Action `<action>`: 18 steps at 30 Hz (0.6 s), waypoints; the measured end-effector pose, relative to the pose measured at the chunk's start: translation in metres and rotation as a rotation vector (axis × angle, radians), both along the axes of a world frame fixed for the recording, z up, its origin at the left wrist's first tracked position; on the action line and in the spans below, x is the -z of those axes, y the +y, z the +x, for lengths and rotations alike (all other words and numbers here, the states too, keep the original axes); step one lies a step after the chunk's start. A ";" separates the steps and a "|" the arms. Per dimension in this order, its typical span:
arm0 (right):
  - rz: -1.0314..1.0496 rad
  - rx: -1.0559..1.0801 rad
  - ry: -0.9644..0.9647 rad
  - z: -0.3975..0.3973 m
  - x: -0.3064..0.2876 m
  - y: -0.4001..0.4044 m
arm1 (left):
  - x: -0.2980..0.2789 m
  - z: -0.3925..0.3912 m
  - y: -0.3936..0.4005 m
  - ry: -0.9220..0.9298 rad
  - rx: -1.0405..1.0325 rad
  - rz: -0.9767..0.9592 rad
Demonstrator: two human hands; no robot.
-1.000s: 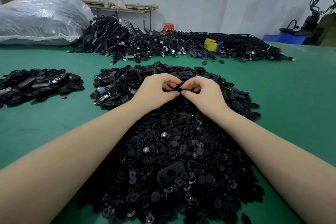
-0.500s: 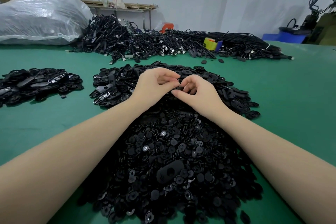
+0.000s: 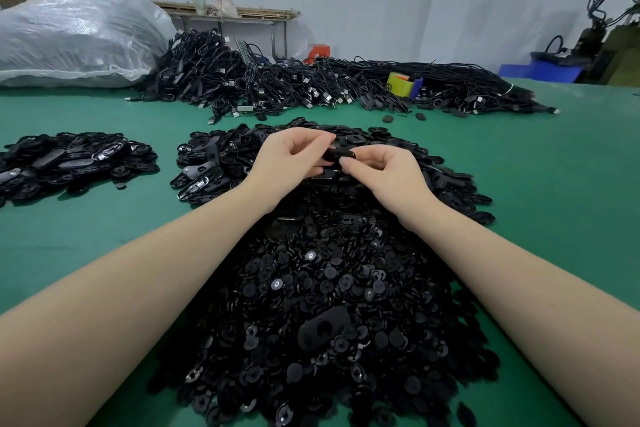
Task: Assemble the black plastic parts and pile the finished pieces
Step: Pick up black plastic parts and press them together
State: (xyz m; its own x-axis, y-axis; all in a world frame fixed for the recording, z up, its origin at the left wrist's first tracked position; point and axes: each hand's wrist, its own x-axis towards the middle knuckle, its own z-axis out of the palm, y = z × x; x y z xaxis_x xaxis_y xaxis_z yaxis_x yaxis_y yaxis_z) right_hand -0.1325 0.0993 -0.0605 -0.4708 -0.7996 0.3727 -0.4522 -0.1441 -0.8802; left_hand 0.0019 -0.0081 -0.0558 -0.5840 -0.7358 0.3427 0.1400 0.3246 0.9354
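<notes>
Hands have lifted off the heap: left hand (image 3: 294,158) and right hand (image 3: 377,172) both pinch one oval black shell (image 3: 337,156), mid-assembly, not yet piled.

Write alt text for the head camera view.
Both hands, left hand and right hand, pinch one black plastic part above a heap of black parts on a green table. A smaller pile lies left.
</notes>
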 end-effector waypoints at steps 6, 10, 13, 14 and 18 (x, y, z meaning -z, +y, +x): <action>-0.012 0.019 -0.112 -0.002 -0.002 -0.001 | -0.001 0.001 0.004 -0.086 0.028 -0.052; 0.004 0.039 -0.111 0.000 -0.003 -0.001 | -0.003 0.002 0.004 -0.086 0.029 -0.001; 0.006 0.039 -0.119 0.001 -0.004 0.000 | -0.004 0.003 0.004 -0.080 0.055 0.028; 0.007 0.042 -0.122 0.001 -0.004 0.000 | -0.004 0.003 0.004 -0.079 0.058 0.032; 0.009 0.047 -0.130 0.001 -0.005 0.000 | -0.003 0.002 0.004 -0.077 0.051 0.023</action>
State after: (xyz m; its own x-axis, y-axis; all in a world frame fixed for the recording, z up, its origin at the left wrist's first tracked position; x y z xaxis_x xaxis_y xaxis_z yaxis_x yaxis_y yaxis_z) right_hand -0.1314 0.0995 -0.0556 -0.5515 -0.7786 0.2993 -0.3405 -0.1174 -0.9329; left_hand 0.0039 -0.0039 -0.0532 -0.6450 -0.7116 0.2787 0.0835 0.2970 0.9512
